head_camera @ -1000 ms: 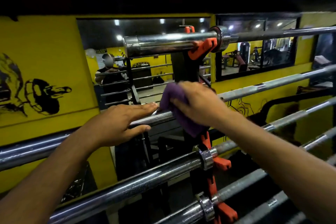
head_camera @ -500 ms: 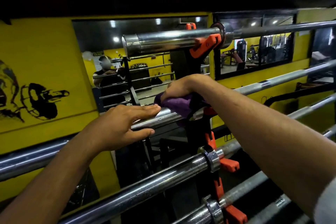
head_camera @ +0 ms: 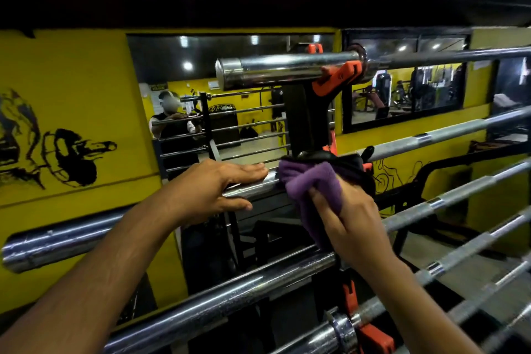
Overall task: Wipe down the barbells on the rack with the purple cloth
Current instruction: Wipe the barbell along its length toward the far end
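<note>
1. Purple cloth is bunched in the right hand, whose fingers curl round it and press it against the second barbell from the top, right where the bar crosses the black rack upright; a tail of the cloth hangs down below the hand.
2. Left hand lies flat on the chrome sleeve of that same barbell, fingers straight and together, thumb stretched under the bar — it grips nothing, and its fingertips stop just beside the cloth.
3. Chrome barbells sit one under another on the rack, each running from lower left to upper right across the view.
4. Topmost barbell rests in an orange hook, its thick sleeve end pointing left and its collar just to the right of the hook.
5. Below the hands a third barbell crosses the frame, and a fourth one lower still shows its collar beside another orange hook.
6. Behind the rack stands a yellow wall with a black painted figure on the left.
7. Set in that wall, a mirror reflects ceiling lights, rack bars and a person in dark clothing — a second mirror to the right shows gym machines.
</note>
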Available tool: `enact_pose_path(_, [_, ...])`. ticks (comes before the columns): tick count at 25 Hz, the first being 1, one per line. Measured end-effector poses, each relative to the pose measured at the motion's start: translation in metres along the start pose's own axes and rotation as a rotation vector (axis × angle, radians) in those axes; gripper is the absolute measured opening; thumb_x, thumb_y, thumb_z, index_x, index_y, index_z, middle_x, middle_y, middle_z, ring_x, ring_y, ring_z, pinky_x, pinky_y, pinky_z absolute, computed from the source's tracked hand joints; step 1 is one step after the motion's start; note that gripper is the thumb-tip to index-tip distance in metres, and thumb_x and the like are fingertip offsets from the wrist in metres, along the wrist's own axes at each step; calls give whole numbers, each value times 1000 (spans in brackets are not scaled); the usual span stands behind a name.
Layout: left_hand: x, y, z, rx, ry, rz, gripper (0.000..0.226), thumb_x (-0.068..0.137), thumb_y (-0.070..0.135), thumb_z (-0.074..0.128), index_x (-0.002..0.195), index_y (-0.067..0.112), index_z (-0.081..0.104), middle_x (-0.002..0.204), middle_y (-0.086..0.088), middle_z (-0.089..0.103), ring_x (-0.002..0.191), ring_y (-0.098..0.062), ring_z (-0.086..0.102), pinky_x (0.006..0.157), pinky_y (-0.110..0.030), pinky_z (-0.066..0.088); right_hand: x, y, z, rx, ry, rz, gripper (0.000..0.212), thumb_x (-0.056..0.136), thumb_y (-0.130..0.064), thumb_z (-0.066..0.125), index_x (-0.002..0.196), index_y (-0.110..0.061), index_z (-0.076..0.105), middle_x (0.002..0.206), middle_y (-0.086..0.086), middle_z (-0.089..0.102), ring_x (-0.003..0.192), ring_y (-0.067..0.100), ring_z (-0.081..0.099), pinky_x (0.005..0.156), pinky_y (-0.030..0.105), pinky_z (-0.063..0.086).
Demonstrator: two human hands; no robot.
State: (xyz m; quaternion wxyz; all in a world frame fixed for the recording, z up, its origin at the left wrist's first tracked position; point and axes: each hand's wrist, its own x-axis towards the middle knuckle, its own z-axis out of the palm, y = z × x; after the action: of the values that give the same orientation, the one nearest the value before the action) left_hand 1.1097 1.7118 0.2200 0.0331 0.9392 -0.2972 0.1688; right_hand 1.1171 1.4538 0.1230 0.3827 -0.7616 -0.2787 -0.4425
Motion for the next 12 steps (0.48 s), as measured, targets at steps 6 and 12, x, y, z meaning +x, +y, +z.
enact_pose_path(6, [-1, 2, 0, -36, 13, -22, 69, 85, 38, 74, 143, 49, 40, 145, 38, 34, 133, 15, 29, 111, -19, 25, -22, -17, -45, 105, 2, 95, 24, 101, -46, 50, 89, -28, 58, 73, -7, 61, 59, 13, 56, 50, 19, 39])
enact_pose_path(12, [0, 1, 1, -17, 19, -3, 69, 84, 38, 74, 143, 48, 40, 143, 39, 32, 131, 16, 28, 109, -18, 24, 17, -13, -95, 84, 406, 179, 19, 102, -27, 54, 87, -16, 52, 67, -12, 51, 57, -11, 50, 51, 4, 34])
